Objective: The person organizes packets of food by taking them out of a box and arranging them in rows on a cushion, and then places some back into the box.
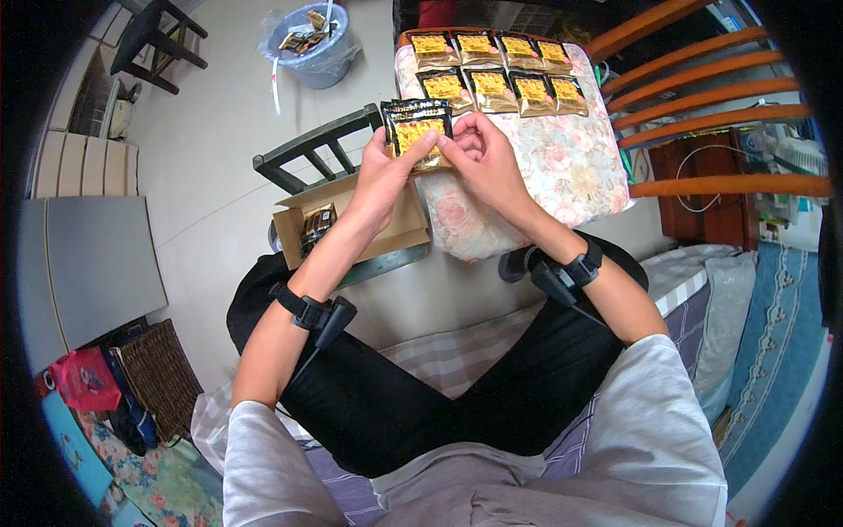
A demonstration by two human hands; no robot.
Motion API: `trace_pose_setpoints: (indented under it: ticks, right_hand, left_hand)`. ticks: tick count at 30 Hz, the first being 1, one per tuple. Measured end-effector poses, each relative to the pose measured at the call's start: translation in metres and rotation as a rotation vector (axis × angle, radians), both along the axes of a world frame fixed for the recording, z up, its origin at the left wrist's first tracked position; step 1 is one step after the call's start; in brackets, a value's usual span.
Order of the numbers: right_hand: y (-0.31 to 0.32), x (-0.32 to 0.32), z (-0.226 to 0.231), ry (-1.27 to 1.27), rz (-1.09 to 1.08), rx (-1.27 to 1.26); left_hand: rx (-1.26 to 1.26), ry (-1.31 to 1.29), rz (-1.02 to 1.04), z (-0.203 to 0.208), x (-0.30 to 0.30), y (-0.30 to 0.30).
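My left hand (387,175) is closed on a small stack of black-and-gold snack packets (413,132), its thumb lying across the front one. At the stack's right edge my right hand (485,158) has its thumb against the packets and its other fingers curled in. More packets of the same kind (492,90) lie in two rows on the far part of a table with a floral cover (562,167). Below my left hand stands an open cardboard box (402,220), with several packets (318,227) inside at its left end.
The box rests on a dark green wooden chair (307,158). A blue bucket (329,70) lined with a clear bag holds packets and wrappers at the far left. An orange-brown slatted chair back (702,92) borders the table's right. A dark stool (158,44) stands far left.
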State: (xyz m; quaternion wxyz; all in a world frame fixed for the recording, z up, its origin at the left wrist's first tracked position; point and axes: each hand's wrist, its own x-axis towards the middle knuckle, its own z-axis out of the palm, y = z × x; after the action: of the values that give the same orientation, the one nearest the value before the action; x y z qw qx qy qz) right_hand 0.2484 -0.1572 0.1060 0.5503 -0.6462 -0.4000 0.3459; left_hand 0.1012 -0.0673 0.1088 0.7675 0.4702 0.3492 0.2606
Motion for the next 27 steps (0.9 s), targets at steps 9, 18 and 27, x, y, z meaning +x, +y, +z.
trace_pose_setpoints:
  ticks: [9,18,27]
  right_hand:
    - [-0.002,-0.007,0.001,-0.181,-0.024,-0.026]
    - [0.001,0.004,0.007,0.156,-0.008,0.079]
    - [0.000,0.025,0.010,0.270,-0.100,0.153]
  left_hand:
    - [0.029,0.019,0.021,0.000,0.000,-0.003]
    - [-0.086,-0.051,0.026,0.008,-0.003,0.000]
    - [-0.107,-0.131,0.118,0.015,-0.005,0.014]
